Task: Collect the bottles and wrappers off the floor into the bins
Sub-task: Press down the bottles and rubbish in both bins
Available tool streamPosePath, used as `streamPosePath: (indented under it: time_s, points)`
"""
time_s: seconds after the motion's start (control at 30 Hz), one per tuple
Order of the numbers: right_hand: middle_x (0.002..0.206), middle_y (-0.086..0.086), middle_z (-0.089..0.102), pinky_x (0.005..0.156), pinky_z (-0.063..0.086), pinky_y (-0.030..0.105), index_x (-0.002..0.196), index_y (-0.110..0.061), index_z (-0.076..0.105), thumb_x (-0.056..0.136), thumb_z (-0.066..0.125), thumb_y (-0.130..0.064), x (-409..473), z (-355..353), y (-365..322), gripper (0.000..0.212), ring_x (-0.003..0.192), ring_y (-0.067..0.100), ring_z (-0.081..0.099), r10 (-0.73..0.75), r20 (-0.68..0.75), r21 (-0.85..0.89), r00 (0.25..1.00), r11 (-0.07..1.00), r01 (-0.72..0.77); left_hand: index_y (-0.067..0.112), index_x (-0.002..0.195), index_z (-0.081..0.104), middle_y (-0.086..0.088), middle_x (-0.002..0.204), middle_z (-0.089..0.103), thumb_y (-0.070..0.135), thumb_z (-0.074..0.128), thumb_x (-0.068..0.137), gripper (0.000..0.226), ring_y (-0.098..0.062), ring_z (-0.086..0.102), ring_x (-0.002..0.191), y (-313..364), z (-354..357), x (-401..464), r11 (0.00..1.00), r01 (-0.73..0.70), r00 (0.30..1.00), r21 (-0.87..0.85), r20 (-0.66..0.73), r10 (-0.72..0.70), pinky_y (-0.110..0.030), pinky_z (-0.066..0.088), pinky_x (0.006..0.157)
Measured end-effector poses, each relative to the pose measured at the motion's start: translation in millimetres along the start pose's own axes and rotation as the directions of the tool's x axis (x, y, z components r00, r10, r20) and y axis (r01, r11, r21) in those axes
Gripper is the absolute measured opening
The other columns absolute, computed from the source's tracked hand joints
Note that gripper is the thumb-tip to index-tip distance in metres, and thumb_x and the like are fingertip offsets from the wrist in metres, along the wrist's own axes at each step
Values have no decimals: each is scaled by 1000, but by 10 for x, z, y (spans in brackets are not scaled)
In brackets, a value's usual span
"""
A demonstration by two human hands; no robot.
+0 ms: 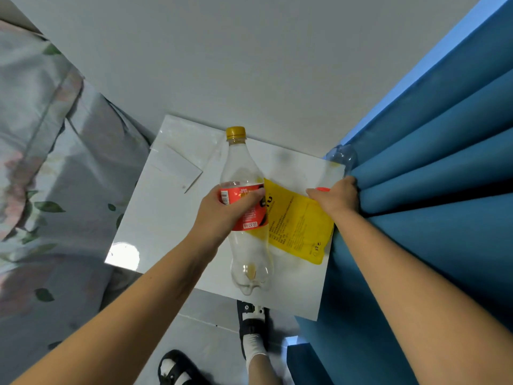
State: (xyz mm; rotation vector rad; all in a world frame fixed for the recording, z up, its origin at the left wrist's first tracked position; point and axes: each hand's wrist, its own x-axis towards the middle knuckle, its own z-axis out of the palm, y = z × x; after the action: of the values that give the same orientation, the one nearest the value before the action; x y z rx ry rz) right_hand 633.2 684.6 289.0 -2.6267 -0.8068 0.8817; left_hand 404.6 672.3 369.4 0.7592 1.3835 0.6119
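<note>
Our left hand (222, 211) is wrapped around the red label of a clear bottle (244, 207), held above the white floor tile (155, 218). Our right hand (337, 198) pinches the yellow wrapper (297, 226) beside the blue curtain (430, 176), fingers also closed on something red we can't identify.

I can't tell what my right hand (337, 197) grips beside the blue curtain (433, 173), only a red sliver shows. A second clear bottle (342, 157) sits half hidden behind those folds

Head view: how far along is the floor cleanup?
Nothing visibly binned; no bin in frame. In hand: left hand holds a yellow-capped bottle; right hand holds a yellow wrapper and something orange-red. Left: binning these, plus a clear bottle by the blue curtain.
</note>
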Motion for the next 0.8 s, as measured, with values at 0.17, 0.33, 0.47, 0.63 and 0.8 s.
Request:
streamPosePath:
  time_s: [0.17, 0.33, 0.47, 0.63, 0.8]
  points:
    - [107, 12, 61, 69, 47, 32, 116, -1, 41, 70, 71, -27, -129, -169, -41, 61, 94, 33, 61, -63, -167, 180, 984, 979, 94, 19, 111, 60, -1, 96, 71, 34, 77, 73, 44, -8, 71, 76, 15, -30, 18, 1000, -2, 1000, -7, -29, 2, -16, 54, 60]
    - [107, 1, 55, 68, 41, 26, 126, -9, 36, 67, 76, -15, -458, -486, -59, 71, 82, 16, 51, -165, -292, 345, 942, 900, 265, 18, 114, 60, -2, 99, 71, 34, 78, 73, 47, -10, 71, 80, 11, -129, 23, 1000, 3, 999, -22, -47, -4, -16, 55, 61]
    - [112, 2, 57, 73, 43, 11, 126, -9, 36, 67, 83, -23, -704, -635, -214, 76, 95, 10, 54, -337, -395, 358, 855, 800, 481, 25, 99, 60, 3, 91, 70, 30, 76, 76, 29, 0, 69, 67, -7, -236, -4, 999, -7, 998, -51, -64, 4, -13, 53, 57]
    - [106, 0, 60, 80, 46, 15, 120, -16, 45, 71, 79, -37, -947, -591, -610, 63, 96, 13, 59, -569, -321, 285, 758, 705, 650, 29, 90, 59, 6, 85, 68, 25, 75, 78, 21, 4, 67, 61, -39, -391, -39, 996, -26, 995, -81, -101, 18, -10, 51, 53]
    - [106, -6, 59, 81, 51, 27, 122, -27, 44, 71, 76, -47, -1150, -311, -1124, 63, 95, 12, 57, -704, -129, 212, 698, 668, 713, 21, 116, 57, 0, 101, 68, 34, 77, 75, 48, -10, 68, 85, -89, -672, -93, 993, -33, 985, -115, -171, 13, -19, 53, 66]
